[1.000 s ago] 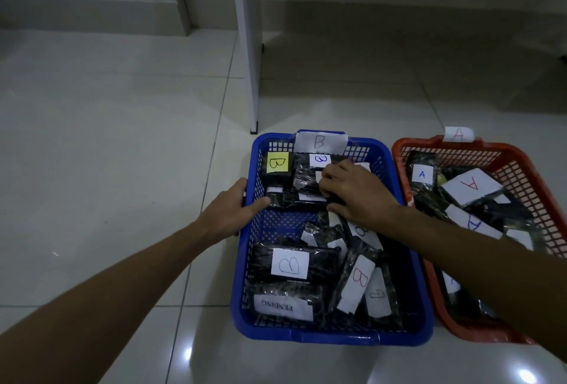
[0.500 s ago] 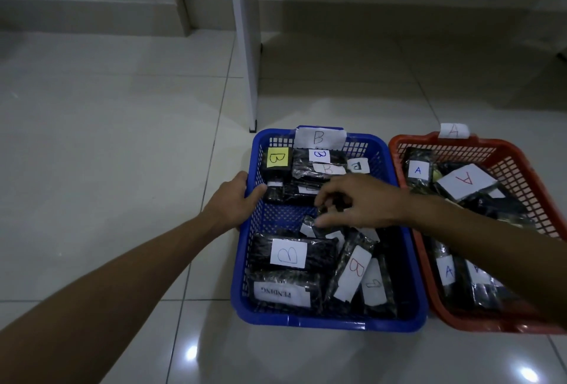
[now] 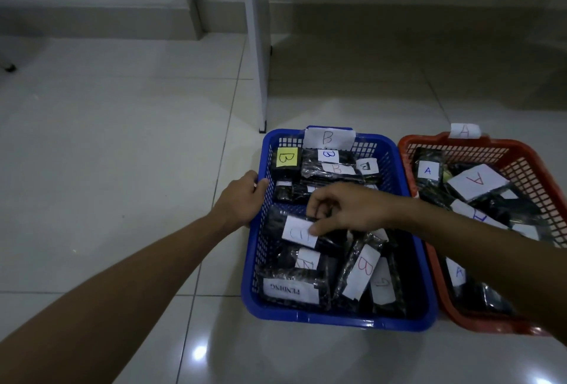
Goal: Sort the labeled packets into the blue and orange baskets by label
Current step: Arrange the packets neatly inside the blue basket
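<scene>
- Spreading across the whole scene is a glossy pale tiled floor (image 3: pixel 122 169), with a white upright post (image 3: pixel 259 46) standing on it just beyond the baskets.
- Sitting on the floor at centre is a blue rectangular plastic mesh basket (image 3: pixel 337 320), carrying a white paper tag marked B (image 3: pixel 329 137) on its far rim.
- Standing just to its right is an orange rectangular plastic mesh basket (image 3: pixel 527 166), cut off by the frame edge and wearing a white paper tag marked A (image 3: pixel 464 130) on its far rim.
- Reaching in from the near left, the left hand (image 3: pixel 242 199) is gripping the left rim of the blue basket, thumb hooked over the edge.
- Reaching in from the right, the right hand (image 3: pixel 346 209) is hovering over the middle of the blue basket, thumb and fingers pinching a black shiny plastic packet with a white label (image 3: pixel 299 232).
- Lying in the blue basket around it are more black packets labelled B, among them a packet with a yellow B label (image 3: pixel 287 157) at the far left corner and a packet labelled PENDING (image 3: pixel 290 290) at the near left.
- Filling the orange basket are black shiny packets with white A labels (image 3: pixel 428 170).
</scene>
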Demonstrator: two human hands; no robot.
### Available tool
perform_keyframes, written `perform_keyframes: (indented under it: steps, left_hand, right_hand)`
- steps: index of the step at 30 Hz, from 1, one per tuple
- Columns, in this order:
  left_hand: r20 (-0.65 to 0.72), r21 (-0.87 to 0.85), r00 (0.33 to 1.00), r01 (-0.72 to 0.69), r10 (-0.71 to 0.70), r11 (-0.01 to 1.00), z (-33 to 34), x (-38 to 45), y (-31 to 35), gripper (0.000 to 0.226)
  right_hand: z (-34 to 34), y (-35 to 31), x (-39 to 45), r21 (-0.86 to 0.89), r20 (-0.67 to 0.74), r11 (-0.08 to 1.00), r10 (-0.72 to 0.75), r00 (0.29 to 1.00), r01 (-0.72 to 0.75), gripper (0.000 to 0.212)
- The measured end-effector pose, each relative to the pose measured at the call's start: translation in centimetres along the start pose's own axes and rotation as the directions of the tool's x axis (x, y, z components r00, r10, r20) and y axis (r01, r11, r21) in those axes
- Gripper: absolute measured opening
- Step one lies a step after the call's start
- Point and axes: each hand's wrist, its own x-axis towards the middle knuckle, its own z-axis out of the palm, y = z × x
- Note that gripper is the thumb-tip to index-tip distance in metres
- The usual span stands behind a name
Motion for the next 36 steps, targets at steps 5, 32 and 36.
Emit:
perform_keyframes:
  steps: [5,32,36]
  left_hand:
    - [-0.163,0.239,0.978,-0.088,0.130,0.967,1.0,0.7,0.4,0.031]
    - [-0.217,0.201,0.957,-0.149,0.193,0.968,2.4,1.6,0.5,0.031]
    - [-0.205,0.168,0.958,-0.167,0.200,0.972,2.6,1.5,0.6,0.029]
  right_hand:
    - [-3.1,2.5,-0.8,0.296,-0.548,0.954,0.217,0.808,-0.056,0.021]
    - [-3.4,3.9,-1.2,-0.639,-0.509,0.538,0.239,0.827,-0.549,0.063]
    - [-3.2,3.5,-1.7,-0.644,-0.536,0.546,0.177,0.826,-0.535,0.051]
